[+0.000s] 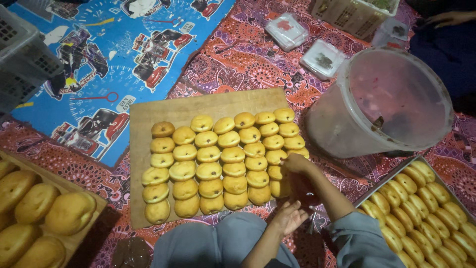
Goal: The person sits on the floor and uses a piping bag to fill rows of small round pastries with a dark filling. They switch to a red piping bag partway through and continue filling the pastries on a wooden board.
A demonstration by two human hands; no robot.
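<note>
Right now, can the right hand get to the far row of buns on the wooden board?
Probably yes. The right hand already rests at the near right edge of the wooden board, and nothing stands over the buns; the far row would mean reaching across the nearer buns.

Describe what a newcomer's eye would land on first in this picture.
First, the filled buns in neat rows on a wooden board at the centre, with the right hand at their right edge. Next, the big translucent bucket at upper right, then the blue racing-car mat at upper left.
</note>
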